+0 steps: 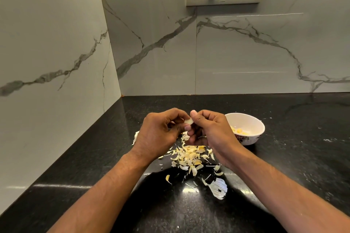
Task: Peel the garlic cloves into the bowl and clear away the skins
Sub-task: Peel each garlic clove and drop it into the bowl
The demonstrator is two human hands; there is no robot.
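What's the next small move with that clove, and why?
Probably strip the remaining skin, then drop the garlic clove into the white bowl. Both the left hand and right hand pinch it above the pile of skins.

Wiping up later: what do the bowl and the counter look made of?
The bowl looks like glazed ceramic, possibly melamine: glossy white with a printed dark pattern. The counter looks like polished black granite: fine speckles and mirror-like reflections.
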